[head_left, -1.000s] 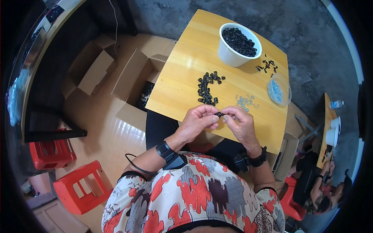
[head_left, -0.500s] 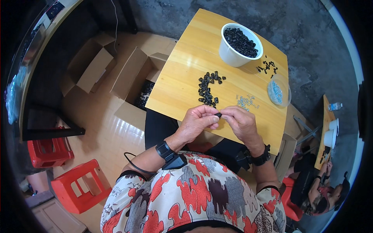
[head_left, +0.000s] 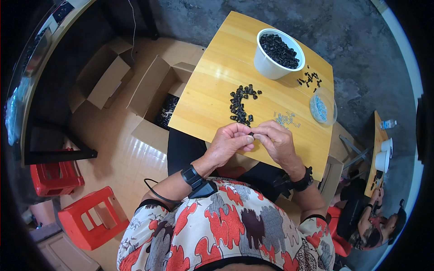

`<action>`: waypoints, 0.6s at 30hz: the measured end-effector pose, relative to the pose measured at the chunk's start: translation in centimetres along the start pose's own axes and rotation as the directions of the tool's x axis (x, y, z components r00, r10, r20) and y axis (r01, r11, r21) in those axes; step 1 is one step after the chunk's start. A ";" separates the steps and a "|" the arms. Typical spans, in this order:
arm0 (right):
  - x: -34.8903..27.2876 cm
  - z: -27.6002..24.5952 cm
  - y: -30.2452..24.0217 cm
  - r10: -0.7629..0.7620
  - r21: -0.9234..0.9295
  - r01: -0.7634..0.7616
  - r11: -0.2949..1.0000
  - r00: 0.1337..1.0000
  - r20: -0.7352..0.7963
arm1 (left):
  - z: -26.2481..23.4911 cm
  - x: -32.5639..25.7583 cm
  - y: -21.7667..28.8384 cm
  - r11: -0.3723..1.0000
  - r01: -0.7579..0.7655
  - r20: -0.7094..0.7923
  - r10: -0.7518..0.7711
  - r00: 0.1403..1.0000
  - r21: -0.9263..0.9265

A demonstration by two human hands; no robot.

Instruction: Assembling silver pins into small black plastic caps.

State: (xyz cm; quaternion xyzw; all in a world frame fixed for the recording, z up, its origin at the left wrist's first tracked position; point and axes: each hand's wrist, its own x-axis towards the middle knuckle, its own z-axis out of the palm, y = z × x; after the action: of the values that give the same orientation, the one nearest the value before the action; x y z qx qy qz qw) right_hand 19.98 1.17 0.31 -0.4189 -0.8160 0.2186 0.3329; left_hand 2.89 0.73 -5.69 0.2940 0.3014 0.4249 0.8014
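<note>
My left hand (head_left: pixel 228 143) and my right hand (head_left: pixel 275 141) meet fingertip to fingertip over the near edge of a small wooden table (head_left: pixel 212 81). Between the fingertips sits a small black part (head_left: pixel 251 133), pinched from both sides. Just beyond the hands lies a curved heap of the same black parts (head_left: pixel 240 103). A few small silver pieces (head_left: pixel 285 119) are scattered to its right. A white bucket (head_left: pixel 271 64) full of black parts stands at the far side.
A clear shallow dish (head_left: pixel 323 107) with silver pieces sits at the table's right edge, more black parts (head_left: pixel 309 79) near it. Open cardboard boxes (head_left: pixel 153 96) lie on the floor at left. Red plastic stools (head_left: pixel 92 218) stand lower left. Another person (head_left: pixel 367 215) sits at right.
Both hands stay together at the table's near edge with the small black part between them; only slight finger motion shows.
</note>
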 end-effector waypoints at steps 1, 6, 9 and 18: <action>-0.2 0.3 0.1 0.053 0.056 -0.050 0.997 0.997 -0.047 | 0.0 0.0 0.0 1.000 -0.001 0.000 0.001 1.000 0.000; -0.8 1.5 0.0 0.191 0.163 -0.169 0.972 0.972 -0.134 | 0.3 0.0 0.2 0.997 0.055 0.027 -0.057 0.998 0.056; -1.3 2.1 0.4 0.216 0.223 -0.180 0.958 0.965 -0.151 | 0.0 0.1 -0.1 0.995 0.097 0.059 -0.098 0.993 0.010; -2.7 3.2 -0.4 0.248 0.204 -0.207 0.957 0.948 -0.200 | 0.9 -0.4 0.1 0.991 0.064 0.063 -0.057 0.996 -0.119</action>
State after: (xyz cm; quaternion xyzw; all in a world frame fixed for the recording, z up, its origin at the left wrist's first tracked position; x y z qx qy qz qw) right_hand 18.60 -1.58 -2.55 -0.5005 -0.6963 0.2801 0.4315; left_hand 3.33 0.27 -5.01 0.2483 0.2597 0.4088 0.8389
